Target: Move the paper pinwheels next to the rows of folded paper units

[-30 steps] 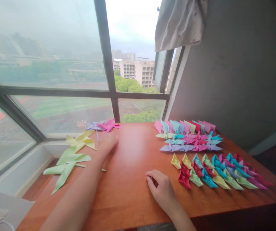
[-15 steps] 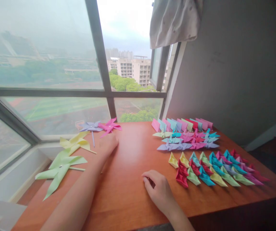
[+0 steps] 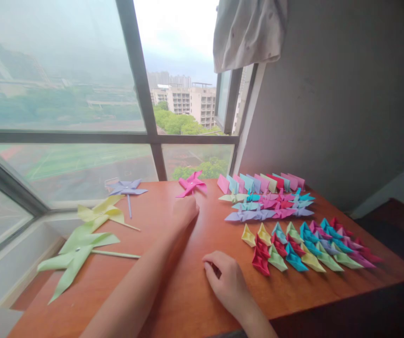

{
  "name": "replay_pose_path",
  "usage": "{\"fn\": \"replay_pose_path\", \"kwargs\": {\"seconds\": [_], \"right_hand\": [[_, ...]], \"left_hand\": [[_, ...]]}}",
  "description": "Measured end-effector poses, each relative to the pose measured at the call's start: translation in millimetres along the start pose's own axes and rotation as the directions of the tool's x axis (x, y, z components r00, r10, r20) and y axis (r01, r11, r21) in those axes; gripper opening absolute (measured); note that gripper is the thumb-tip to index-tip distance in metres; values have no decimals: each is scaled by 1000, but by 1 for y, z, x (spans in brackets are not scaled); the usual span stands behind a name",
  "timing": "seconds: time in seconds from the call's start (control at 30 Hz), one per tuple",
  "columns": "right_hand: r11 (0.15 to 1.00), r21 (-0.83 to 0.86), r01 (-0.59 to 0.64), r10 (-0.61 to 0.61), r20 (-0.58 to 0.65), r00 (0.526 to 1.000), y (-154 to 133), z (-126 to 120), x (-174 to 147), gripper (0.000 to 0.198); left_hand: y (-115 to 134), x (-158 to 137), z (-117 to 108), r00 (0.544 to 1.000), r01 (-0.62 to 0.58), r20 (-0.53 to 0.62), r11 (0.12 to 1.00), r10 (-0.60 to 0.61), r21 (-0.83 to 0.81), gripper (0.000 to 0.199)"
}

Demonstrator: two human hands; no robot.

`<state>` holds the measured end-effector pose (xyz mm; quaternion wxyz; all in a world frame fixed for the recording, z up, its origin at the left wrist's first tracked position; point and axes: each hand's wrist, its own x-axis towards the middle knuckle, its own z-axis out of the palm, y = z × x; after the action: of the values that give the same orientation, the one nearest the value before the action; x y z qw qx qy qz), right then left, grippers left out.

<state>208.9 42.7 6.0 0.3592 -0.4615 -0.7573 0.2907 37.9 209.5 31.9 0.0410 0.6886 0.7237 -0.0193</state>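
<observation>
- The pink pinwheel (image 3: 192,184) lay just beyond the left grip (image 3: 187,210), near the table's far edge; that grip was closed around its stick, with most of the fingers hidden.
- The right grip (image 3: 226,279) was curled near the table's front edge; whether thumb and forefinger touched could not be told.
- Toward the left edge lay purple (image 3: 127,188), yellow (image 3: 101,215) and green pinwheels (image 3: 78,251).
- On the right stood paper boats (image 3: 297,256), paper cranes (image 3: 244,215) and folded papers (image 3: 270,182).
- The reddish-brown table (image 3: 188,291) stood beside windows (image 3: 64,70), a curtain (image 3: 251,35) and a grey wall (image 3: 329,117).
</observation>
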Motion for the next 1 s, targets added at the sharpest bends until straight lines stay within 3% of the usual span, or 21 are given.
{"fn": "replay_pose_path", "kwargs": {"seconds": [0.27, 0.57, 0.73, 0.87, 1.0], "right_hand": [[1000, 4, 13, -13, -18, 1000, 1, 1, 1, 21], [1000, 4, 17, -17, -15, 1000, 1, 0, 1, 21], [1000, 9, 16, -16, -10, 1000, 3, 1, -1, 21], [1000, 17, 15, -15, 6, 1000, 4, 1, -3, 22], [1000, 12, 16, -16, 21, 1000, 5, 2, -4, 21]], "left_hand": [[48, 9, 2, 993, -119, -7, 991, 118, -69, 27], [50, -5, -5, 989, -145, -36, 984, 141, -106, 28], [14, -33, -10, 995, -75, -67, 992, 68, -98, 30], [-43, -61, -16, 995, 71, -62, 996, -75, -56, 28], [-107, -79, -24, 956, 292, -45, 956, -291, 5, 29]]}}
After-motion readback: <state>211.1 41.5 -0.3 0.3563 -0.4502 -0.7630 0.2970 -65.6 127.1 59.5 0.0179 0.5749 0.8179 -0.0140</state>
